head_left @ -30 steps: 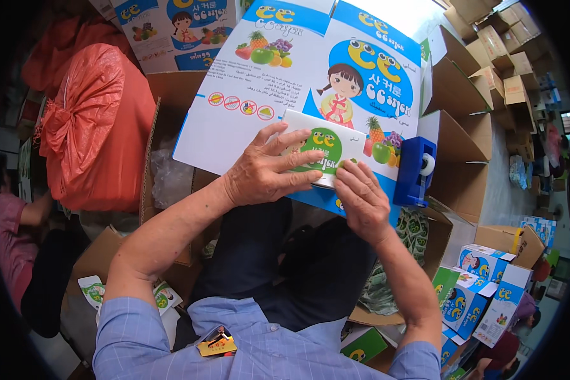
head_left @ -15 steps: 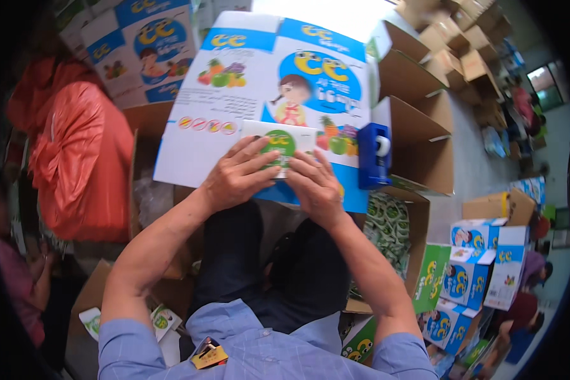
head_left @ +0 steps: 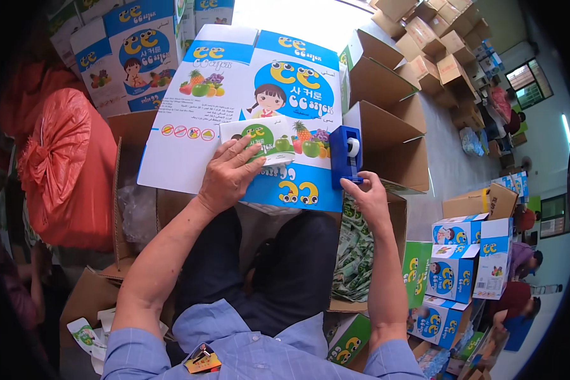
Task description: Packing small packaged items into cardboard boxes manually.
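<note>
At right, pinching at dispenser [head_left: 343,158] with right hand [head_left: 372,199]; pinning white box [head_left: 274,140] under spread left hand [head_left: 226,178]; could topple dispenser by overpulling.

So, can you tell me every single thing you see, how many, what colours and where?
Small box: one, white and green, on the big carton
Big carton: one, white and blue, middle
Tape dispenser: one, blue, at the big carton's right edge
Packets: too many to count, green and white, below the dispenser
Red bag: at least one, left
Printed boxes: several, mostly blue and white, lower right and upper left
Plain boxes: many, brown, upper right
Other people: several, side edges
Shirt: one, blue, bottom
Left hand: one, on the small box
Right hand: one, at the dispenser
</note>
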### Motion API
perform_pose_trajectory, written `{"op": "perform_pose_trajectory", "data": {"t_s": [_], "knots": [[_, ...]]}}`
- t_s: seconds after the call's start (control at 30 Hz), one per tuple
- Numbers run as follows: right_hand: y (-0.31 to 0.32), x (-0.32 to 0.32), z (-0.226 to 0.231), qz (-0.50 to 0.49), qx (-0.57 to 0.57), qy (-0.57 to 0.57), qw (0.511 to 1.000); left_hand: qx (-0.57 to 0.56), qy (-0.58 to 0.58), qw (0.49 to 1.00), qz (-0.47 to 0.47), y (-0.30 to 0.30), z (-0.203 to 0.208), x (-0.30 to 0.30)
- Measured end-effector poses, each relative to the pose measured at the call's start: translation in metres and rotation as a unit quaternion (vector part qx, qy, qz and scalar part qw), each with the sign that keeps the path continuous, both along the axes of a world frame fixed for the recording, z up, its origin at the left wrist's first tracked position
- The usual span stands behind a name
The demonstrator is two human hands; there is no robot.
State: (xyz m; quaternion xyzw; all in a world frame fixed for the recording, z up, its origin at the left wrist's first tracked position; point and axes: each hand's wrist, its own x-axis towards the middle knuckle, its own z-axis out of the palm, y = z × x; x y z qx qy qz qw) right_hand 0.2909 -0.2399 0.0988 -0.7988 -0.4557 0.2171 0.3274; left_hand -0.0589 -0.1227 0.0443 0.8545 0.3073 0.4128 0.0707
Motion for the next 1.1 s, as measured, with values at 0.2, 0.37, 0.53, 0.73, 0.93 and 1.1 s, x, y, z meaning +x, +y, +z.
{"op": "perform_pose_trajectory", "data": {"t_s": [0.2, 0.37, 0.53, 0.73, 0.93, 1.1], "knots": [[0.018, -0.005, 0.001, 0.027, -0.026, 0.090, 0.995, 0.008, 0.002, 1.000, 0.008, 0.000, 0.002, -0.001], [0.007, -0.014, 0.005, -0.038, 0.026, 0.279, 0.959, 0.001, 0.001, 1.000, 0.004, -0.001, 0.002, 0.003], [0.002, -0.005, -0.008, -0.076, 0.069, 0.499, 0.860, 0.004, -0.008, 1.000, 0.005, 0.000, 0.001, 0.004], [-0.014, -0.004, -0.030, 0.006, 0.168, 0.594, 0.786, -0.002, -0.001, 1.000, 0.012, -0.003, 0.002, 0.003], [-0.021, -0.006, -0.057, 0.052, 0.254, 0.611, 0.748, 0.004, -0.005, 1.000, 0.010, -0.001, 0.001, 0.006], [-0.027, -0.004, -0.074, 0.067, 0.271, 0.626, 0.728, 0.004, 0.001, 1.000, 0.007, 0.000, -0.001, 0.008]]}}
